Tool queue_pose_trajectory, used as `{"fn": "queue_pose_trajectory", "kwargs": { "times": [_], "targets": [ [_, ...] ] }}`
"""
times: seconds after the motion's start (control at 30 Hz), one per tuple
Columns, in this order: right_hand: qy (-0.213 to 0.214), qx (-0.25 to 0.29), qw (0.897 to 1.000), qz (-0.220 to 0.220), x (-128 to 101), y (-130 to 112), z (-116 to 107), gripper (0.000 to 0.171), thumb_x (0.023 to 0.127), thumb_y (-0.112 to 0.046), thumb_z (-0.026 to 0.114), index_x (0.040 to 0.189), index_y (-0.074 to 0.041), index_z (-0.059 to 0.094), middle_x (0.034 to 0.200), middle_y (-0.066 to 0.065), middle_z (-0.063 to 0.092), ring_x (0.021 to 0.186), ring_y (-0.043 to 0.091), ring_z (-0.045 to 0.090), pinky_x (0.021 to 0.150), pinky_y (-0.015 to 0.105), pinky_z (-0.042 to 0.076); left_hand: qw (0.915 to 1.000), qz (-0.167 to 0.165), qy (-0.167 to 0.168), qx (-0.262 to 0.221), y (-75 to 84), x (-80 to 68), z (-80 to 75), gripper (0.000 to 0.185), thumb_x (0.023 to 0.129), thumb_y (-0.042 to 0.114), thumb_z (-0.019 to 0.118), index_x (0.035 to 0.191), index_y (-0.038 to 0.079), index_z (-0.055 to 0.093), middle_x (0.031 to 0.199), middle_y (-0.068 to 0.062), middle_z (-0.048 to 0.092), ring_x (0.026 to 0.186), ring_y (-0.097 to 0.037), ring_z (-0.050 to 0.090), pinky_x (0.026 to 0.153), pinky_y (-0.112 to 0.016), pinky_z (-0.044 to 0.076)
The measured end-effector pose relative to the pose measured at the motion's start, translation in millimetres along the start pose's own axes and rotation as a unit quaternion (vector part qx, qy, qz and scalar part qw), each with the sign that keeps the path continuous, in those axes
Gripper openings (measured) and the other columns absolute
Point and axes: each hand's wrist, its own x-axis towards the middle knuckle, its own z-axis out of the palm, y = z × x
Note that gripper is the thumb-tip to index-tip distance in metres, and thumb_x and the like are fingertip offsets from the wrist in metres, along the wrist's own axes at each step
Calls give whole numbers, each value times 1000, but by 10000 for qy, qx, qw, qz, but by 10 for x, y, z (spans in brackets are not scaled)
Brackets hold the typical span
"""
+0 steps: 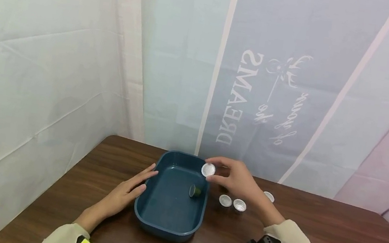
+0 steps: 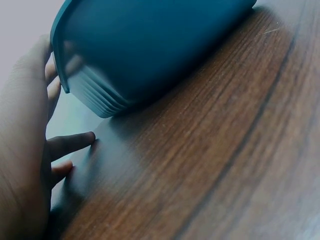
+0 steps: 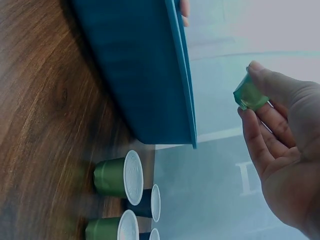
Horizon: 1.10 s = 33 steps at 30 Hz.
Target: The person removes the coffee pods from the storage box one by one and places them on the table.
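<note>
My right hand (image 1: pixel 233 178) pinches a green coffee capsule (image 3: pixel 251 93) between thumb and fingertips, above the right rim of the blue plastic basin (image 1: pixel 168 215). The capsule's silvery lid (image 1: pixel 208 170) faces the head camera. Inside the basin, one green coffee capsule (image 1: pixel 195 191) lies on its side near the right wall. My left hand (image 1: pixel 123 196) rests with extended fingers at the basin's left rim. Seen from the left wrist, some of its fingers (image 2: pixel 72 142) spread below the rim, close to the table.
Right of the basin, several more capsules stand lid up on the wooden table (image 1: pixel 333 237), among them a green one (image 3: pixel 111 177) and a dark one (image 3: pixel 142 203). Behind the table hangs a pale curtain (image 1: pixel 179 72) with mirrored lettering; another sheet (image 1: pixel 34 70) hangs at left.
</note>
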Motion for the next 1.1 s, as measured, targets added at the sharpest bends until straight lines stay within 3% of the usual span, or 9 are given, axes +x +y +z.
{"fn": "queue_pose_trajectory", "kwargs": {
  "times": [0.33, 0.4, 0.5, 0.67, 0.73, 1.1],
  "targets": [
    [502, -24, 9987, 67, -190, 123, -75, 41, 82, -33, 76, 120, -27, 64, 114, -6, 65, 94, 18, 67, 71, 34, 54, 10000, -4, 26, 52, -23, -11, -11, 47, 104, 13, 40, 150, 21, 34, 158, 0, 18, 142, -23, 22, 104, -50, 34],
    [582, 46, 9982, 105, -233, 158, -76, 42, 81, -33, 77, 121, -26, 64, 116, -5, 64, 97, 19, 66, 78, 32, 53, 10000, -18, 44, 69, -10, -15, -19, 47, 104, 11, 41, 150, 20, 35, 158, 0, 18, 141, -24, 23, 104, -48, 34],
    [779, 206, 9963, 284, -294, 209, -86, 42, 80, -34, 78, 120, -27, 65, 115, -4, 64, 94, 19, 67, 74, 31, 54, 10000, -38, 58, 63, 54, -17, -35, 47, 103, 7, 41, 149, 14, 36, 158, -4, 18, 141, -27, 23, 104, -47, 34],
    [1098, 269, 9925, 457, -407, 305, -146, 41, 81, -33, 78, 119, -29, 65, 105, -4, 68, 83, 17, 68, 68, 31, 53, 10000, -76, 3, -16, 321, 4, -85, 44, 102, 5, 41, 146, 4, 38, 156, -12, 20, 140, -35, 24, 104, -47, 34],
    [1179, 255, 9917, 439, -463, 366, -176, 41, 80, -33, 78, 119, -27, 65, 106, -3, 68, 86, 17, 68, 71, 29, 52, 10000, -68, -14, -31, 395, 10, -95, 44, 102, 5, 42, 146, 3, 38, 155, -15, 21, 139, -36, 25, 105, -46, 34],
    [1492, 506, 9860, 544, -807, 621, -279, 45, 80, -25, 79, 121, -11, 65, 109, 5, 67, 96, 18, 64, 80, 23, 51, 10000, -61, -29, -30, 407, 5, -89, 45, 101, 3, 41, 146, 4, 38, 155, -16, 21, 139, -36, 25, 104, -50, 33]
  ]
}}
